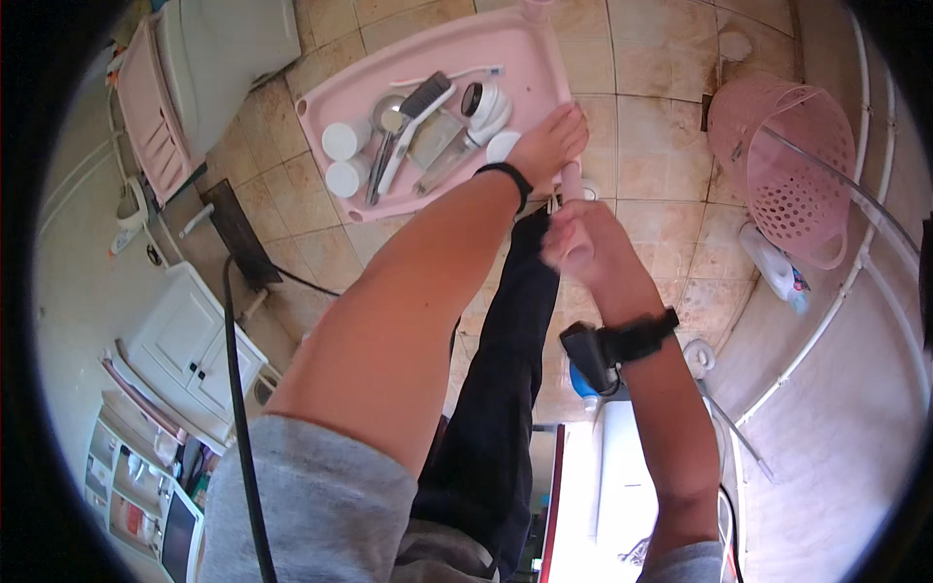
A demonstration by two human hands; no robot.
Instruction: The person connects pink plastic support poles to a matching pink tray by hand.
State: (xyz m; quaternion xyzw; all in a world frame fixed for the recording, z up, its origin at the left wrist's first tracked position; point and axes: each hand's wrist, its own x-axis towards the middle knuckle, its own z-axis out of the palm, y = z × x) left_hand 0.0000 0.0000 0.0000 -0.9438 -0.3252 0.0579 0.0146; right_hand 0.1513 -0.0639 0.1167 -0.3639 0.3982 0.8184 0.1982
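Observation:
A pink plastic tray (525,49) with raised edges holds a brush with dark bristles (425,94), a white-handled toothbrush (447,75), several white lidded jars (345,141), a clear flat container (435,141) and a rounded white bottle (491,112). My left hand (551,146) is closed over the tray's near right corner. Just below that corner, my right hand (593,243) wraps round a pink tube (573,185) that reaches up to the tray. Blur softens the right fingers, and I cannot tell whether the tube is joined to the tray.
At right, a pink perforated laundry basket (777,165) stands by the wall near a white bottle (773,262) and pipes. Stained floor tiles (661,155) surround the tray. A white cabinet (194,345) is at left. A black cable (238,408) crosses beside my left arm.

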